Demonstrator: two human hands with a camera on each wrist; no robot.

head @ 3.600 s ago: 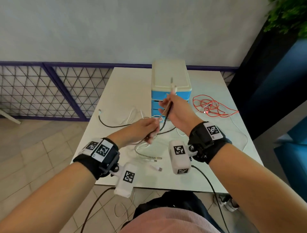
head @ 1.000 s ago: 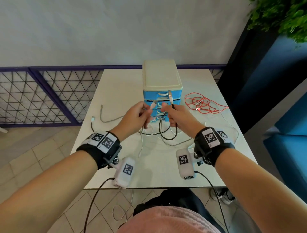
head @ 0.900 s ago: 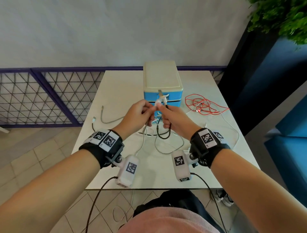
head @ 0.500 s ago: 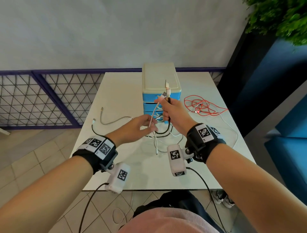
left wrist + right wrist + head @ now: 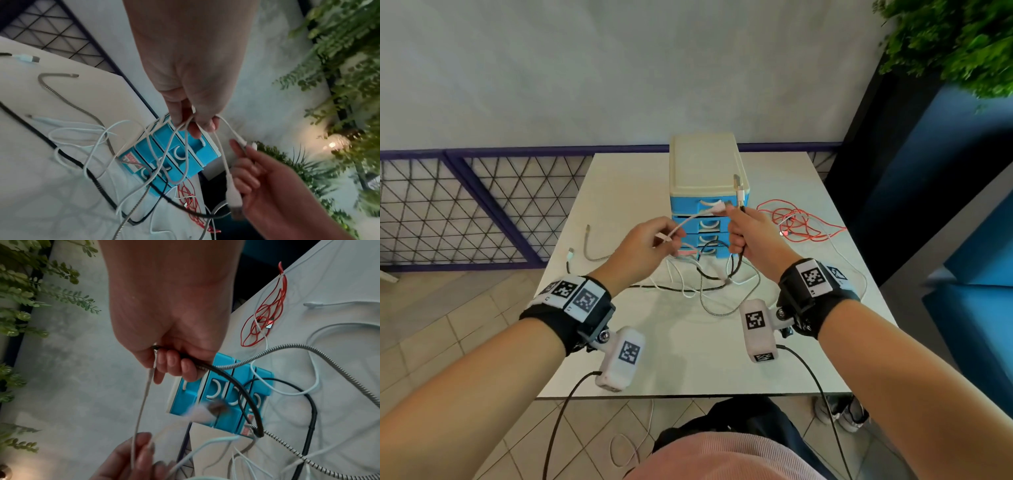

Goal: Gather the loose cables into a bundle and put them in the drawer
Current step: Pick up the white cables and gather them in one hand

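Note:
My right hand (image 5: 737, 235) grips a bunch of cable ends upright in front of the blue drawer unit (image 5: 704, 224), with plugs (image 5: 738, 190) sticking up above the fist. In the right wrist view its fingers (image 5: 174, 365) curl round a black cable (image 5: 236, 386) and a braided one (image 5: 277, 350). A white cable (image 5: 690, 219) spans to my left hand (image 5: 671, 241), which pinches it; the left wrist view shows the fingertips (image 5: 192, 128) pinching white strands. Loops of white, black and braided cable (image 5: 722, 301) hang to the table. All drawers look shut.
A tangled red cable (image 5: 800, 224) lies on the table right of the drawer unit. A grey braided end (image 5: 591, 247) and a black cable's plug (image 5: 570, 254) lie at the left. The white table (image 5: 688, 359) ends near my waist; a railing and a plant stand beyond.
My left hand has risen from below the right hand and now pinches the white cable, drawn out sideways between both hands. The right hand keeps its grip on the upright cable ends.

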